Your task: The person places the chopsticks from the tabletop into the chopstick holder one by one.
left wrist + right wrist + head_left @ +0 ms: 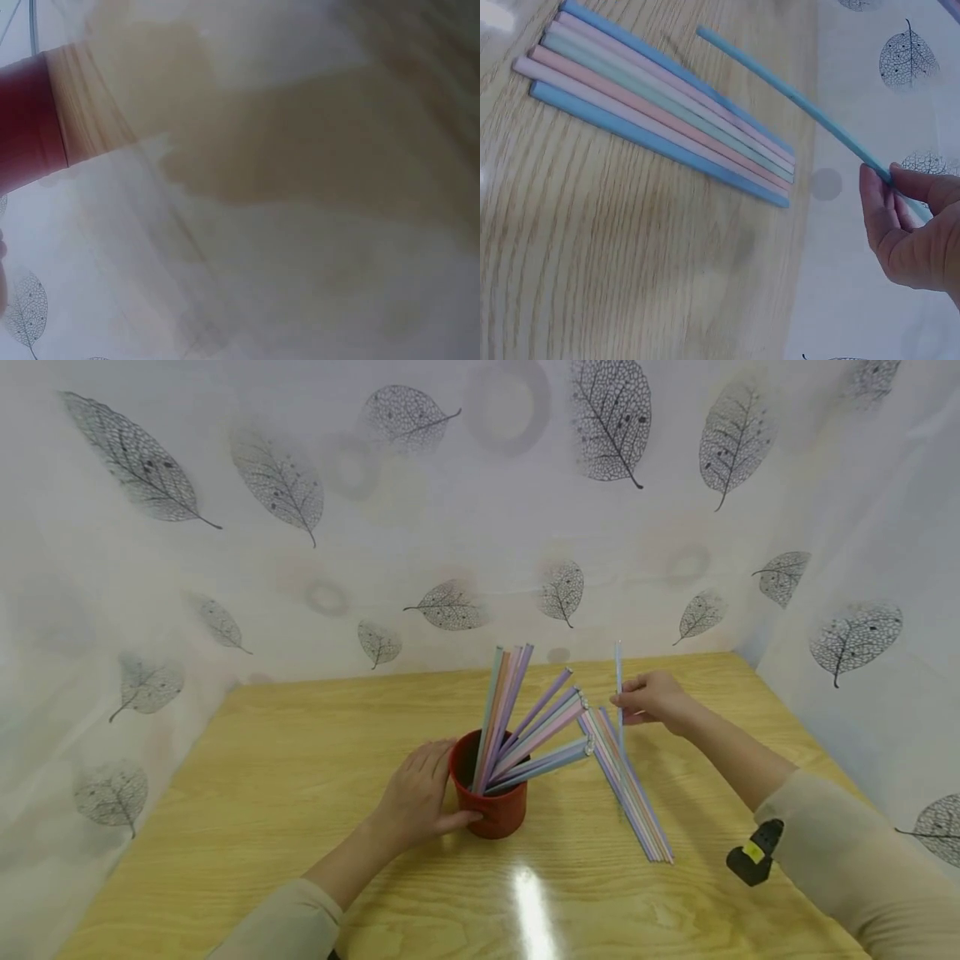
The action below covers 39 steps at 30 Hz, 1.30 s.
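Note:
My left hand (420,793) holds a red cup (501,817), with fingers along its left side and the thumb across its front. Several pastel pencils (498,718) lean out of the cup, some upright and some tilted right, with shiny ends showing. In the right wrist view, my right hand (922,225) pinches one light blue pencil (795,97) between thumb and fingers, raised above the table. Below and left of that hand, a row of pencils (637,802) in blue, pink, green and orange lies side by side. The cup (26,124) also appears in the left wrist view, which is mostly blurred.
Everything stands on a wood-grain table (300,760). A pale cloth (480,527) printed with grey leaves hangs behind and at both sides. A dark strap piece with a yellow mark (753,853) sits at the right sleeve. Light glares on the table's front.

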Motion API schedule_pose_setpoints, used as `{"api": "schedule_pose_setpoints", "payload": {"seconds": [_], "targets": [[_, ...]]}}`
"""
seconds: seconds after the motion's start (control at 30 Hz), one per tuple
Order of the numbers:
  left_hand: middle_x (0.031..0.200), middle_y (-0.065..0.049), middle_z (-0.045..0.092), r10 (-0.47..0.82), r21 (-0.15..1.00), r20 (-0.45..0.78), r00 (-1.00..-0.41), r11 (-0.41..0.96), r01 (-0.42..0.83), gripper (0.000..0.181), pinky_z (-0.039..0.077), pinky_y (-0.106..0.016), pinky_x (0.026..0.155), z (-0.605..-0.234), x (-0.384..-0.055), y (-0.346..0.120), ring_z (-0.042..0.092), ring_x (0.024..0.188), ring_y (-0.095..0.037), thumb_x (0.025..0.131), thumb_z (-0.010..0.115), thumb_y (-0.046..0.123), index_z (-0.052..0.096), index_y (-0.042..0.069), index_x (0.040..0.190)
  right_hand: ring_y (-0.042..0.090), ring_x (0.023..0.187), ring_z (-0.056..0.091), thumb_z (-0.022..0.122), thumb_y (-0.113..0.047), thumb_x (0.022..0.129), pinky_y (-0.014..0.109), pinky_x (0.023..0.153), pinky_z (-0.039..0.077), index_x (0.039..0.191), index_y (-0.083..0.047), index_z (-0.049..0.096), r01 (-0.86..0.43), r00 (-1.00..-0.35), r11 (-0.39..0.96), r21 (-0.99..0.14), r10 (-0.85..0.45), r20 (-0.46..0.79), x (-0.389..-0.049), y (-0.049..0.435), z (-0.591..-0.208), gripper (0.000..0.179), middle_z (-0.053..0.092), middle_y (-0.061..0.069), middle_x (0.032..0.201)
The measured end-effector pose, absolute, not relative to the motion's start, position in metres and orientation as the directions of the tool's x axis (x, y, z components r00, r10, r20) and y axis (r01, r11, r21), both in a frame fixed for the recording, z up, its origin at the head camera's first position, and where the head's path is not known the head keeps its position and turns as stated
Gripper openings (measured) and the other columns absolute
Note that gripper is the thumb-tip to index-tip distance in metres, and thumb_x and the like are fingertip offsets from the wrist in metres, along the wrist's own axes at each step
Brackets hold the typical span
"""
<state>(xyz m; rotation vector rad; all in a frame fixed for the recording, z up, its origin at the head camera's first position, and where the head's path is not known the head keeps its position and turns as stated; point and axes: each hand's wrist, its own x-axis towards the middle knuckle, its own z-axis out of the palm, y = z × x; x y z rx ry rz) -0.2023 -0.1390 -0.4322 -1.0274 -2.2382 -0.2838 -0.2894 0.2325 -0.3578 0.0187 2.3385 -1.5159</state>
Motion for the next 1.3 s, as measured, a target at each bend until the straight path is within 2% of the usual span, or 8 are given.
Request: {"api": "schedule_pose_setpoints", "payload": {"seconds": [0.23,0.4,0.57,0.77,1.0,1.3], "targets": [[0.118,-0.019,0.059,0.599,-0.052,0.642,-0.480,0.657,0.752,0.089,0.047,-0.045,0.097,-0.434,-0.203,-0.139,0.057,0.109,-0.032,0.089,0.028,0.071,0.049,-0.008,0.126,0.007,0.070,0.065,0.060,-0.009,0.092,0.026,0.075,0.057,0.105,0.008,0.047,0.125,-0.979,0.196,-0.973,-0.137,-0.153,-0.289,0.226,-0.348,0.025,0.064,-0.006,0.079],[0.119,-0.018,0.059,0.598,-0.038,0.621,-0.507,0.670,0.742,0.089,0.046,-0.044,0.099,-0.433,-0.202,-0.140,0.056,0.110,-0.031,0.089,0.028,0.071,0.049,-0.007,0.127,0.009,0.067,0.066,0.063,-0.006,0.090,0.025,0.070,0.057,0.097,0.004,0.048,0.040,-0.994,0.020,-0.999,-0.103,-0.042,-0.286,0.218,-0.339,0.019,0.065,-0.003,0.075],[0.119,-0.018,0.059,0.599,-0.041,0.620,-0.507,0.670,0.741,0.089,0.046,-0.043,0.099,-0.433,-0.201,-0.140,0.056,0.110,-0.031,0.089,0.028,0.071,0.048,-0.007,0.127,0.011,0.067,0.067,0.064,-0.002,0.088,0.024,0.069,0.057,0.094,0.001,0.049,-0.036,-0.999,-0.189,-0.981,-0.017,0.040,-0.285,0.210,-0.333,0.017,0.066,0.001,0.075],[0.118,-0.019,0.058,0.606,-0.068,0.637,-0.477,0.660,0.748,0.091,0.047,-0.044,0.097,-0.432,-0.203,-0.139,0.056,0.109,-0.031,0.089,0.027,0.071,0.049,-0.008,0.126,0.014,0.068,0.067,0.066,0.000,0.085,0.026,0.071,0.058,0.092,0.000,0.050,-0.109,-0.994,-0.418,-0.902,0.060,0.092,-0.285,0.205,-0.324,0.018,0.065,0.003,0.077],[0.118,-0.020,0.059,0.609,-0.078,0.640,-0.468,0.657,0.750,0.091,0.047,-0.044,0.097,-0.431,-0.203,-0.140,0.057,0.109,-0.032,0.089,0.028,0.071,0.049,-0.009,0.126,0.016,0.068,0.066,0.067,0.001,0.084,0.028,0.073,0.058,0.097,0.001,0.047,-0.115,-0.993,-0.517,-0.848,0.075,0.089,-0.287,0.195,-0.313,0.023,0.065,0.006,0.079],[0.118,-0.020,0.058,0.608,-0.077,0.640,-0.471,0.660,0.747,0.092,0.047,-0.044,0.097,-0.431,-0.203,-0.140,0.056,0.109,-0.032,0.089,0.027,0.072,0.049,-0.009,0.126,0.015,0.067,0.066,0.063,0.000,0.087,0.028,0.073,0.057,0.089,-0.001,0.053,-0.055,-0.998,-0.554,-0.831,-0.004,0.069,-0.287,0.172,-0.315,0.010,0.066,0.006,0.077]]}}
